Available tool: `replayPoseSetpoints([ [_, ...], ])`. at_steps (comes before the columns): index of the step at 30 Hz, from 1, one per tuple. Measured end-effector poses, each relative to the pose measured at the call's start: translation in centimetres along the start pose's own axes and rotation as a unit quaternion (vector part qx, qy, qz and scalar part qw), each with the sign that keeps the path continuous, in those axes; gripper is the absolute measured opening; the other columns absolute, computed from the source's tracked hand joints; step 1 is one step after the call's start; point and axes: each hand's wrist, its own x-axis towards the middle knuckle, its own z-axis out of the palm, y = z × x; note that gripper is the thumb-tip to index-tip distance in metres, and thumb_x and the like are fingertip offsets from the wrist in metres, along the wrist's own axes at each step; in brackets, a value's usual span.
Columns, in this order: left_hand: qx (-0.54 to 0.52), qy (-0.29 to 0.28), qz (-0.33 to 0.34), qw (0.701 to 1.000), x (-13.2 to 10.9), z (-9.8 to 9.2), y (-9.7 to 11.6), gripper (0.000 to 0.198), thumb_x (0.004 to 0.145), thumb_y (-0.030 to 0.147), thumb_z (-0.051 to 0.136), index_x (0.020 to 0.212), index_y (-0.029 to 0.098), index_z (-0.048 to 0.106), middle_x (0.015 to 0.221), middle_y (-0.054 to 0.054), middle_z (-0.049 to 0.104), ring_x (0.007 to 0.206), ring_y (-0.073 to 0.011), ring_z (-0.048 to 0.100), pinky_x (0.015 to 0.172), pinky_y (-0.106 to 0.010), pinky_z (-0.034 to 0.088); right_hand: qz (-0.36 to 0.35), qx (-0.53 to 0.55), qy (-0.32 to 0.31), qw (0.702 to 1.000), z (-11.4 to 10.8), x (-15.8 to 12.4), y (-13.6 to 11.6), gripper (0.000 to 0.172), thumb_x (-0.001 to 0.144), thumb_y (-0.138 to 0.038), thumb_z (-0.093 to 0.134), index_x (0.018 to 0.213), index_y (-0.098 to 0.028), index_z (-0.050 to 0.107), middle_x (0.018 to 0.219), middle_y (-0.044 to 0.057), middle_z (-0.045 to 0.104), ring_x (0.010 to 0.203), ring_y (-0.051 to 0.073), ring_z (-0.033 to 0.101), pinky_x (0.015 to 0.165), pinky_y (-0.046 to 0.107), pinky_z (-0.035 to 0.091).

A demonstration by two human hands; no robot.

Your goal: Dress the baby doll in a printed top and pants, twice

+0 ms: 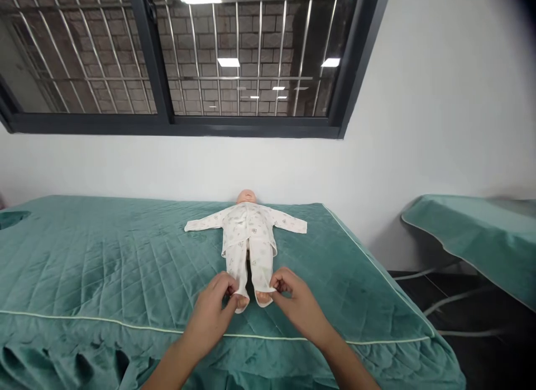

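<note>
A baby doll (247, 196) lies on its back on the green bed, head toward the wall. It wears a white patterned top (248, 225) with both sleeves spread out to the sides, and matching trousers (262, 261). My left hand (215, 303) pinches the cuff of the trouser leg on the left. With thumb and fingertips, my right hand (295, 298) grips the cuff of the other leg. The doll's feet (263, 296) show inside the open cuffs. No doll hands show at the sleeve ends.
The quilted green bedcover (125, 256) has pale piping and a ruffled front edge. Behind it stands a white wall (167, 163) with a barred, dark-framed window (251, 126). At the right, beyond a gap of dark floor (422, 295), is another green-covered bed (481, 228).
</note>
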Motion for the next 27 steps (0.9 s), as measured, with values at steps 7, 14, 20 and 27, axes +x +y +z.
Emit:
replayPoseSetpoints([
  [7, 0.086, 0.007, 0.072, 0.994, 1.5, 2.0, 0.8, 0.015, 0.087, 0.02, 0.067, 0.1, 0.023, 0.062, 0.112, -0.007, 0.064, 0.112, -0.0265, 0.056, 0.096, -0.043, 0.048, -0.008, -0.01, -0.006, 1.0, 0.4, 0.1, -1.0, 0.01, 0.084, -0.017, 0.062, 0.078, -0.021, 0.056, 0.084, -0.001, 0.052, 0.08, 0.016, 0.051, 0.074, 0.028, 0.04],
  [14, 0.078, -0.047, 0.135, 0.987, 2.4, 3.2, -0.6, 0.008, 0.094, 0.013, 0.056, 0.095, 0.021, 0.057, 0.117, -0.006, 0.063, 0.115, -0.0241, 0.054, 0.099, -0.045, 0.047, -0.018, -0.035, -0.027, 0.999, 0.7, 0.0, 1.1, 0.012, 0.09, -0.014, 0.058, 0.08, -0.021, 0.061, 0.084, 0.0, 0.055, 0.079, 0.015, 0.055, 0.073, 0.027, 0.041],
  [20, 0.101, 0.018, 0.162, 0.981, 0.5, 2.1, -0.9, 0.017, 0.09, 0.006, 0.055, 0.099, 0.02, 0.056, 0.125, -0.009, 0.062, 0.128, -0.0264, 0.049, 0.107, -0.045, 0.047, -0.001, -0.07, -0.091, 0.993, -0.2, -0.6, 3.0, 0.013, 0.098, -0.021, 0.056, 0.087, -0.021, 0.064, 0.093, 0.003, 0.062, 0.087, 0.016, 0.06, 0.078, 0.028, 0.045],
  [27, 0.083, 0.092, 0.122, 0.985, -2.6, 3.5, -3.7, 0.028, 0.094, 0.011, 0.059, 0.12, 0.022, 0.058, 0.118, -0.011, 0.063, 0.111, -0.022, 0.06, 0.089, -0.035, 0.056, 0.071, -0.034, -0.08, 0.994, -1.7, -0.7, 5.0, 0.019, 0.096, -0.039, 0.062, 0.089, -0.022, 0.065, 0.092, 0.002, 0.063, 0.087, 0.017, 0.061, 0.08, 0.028, 0.047],
])
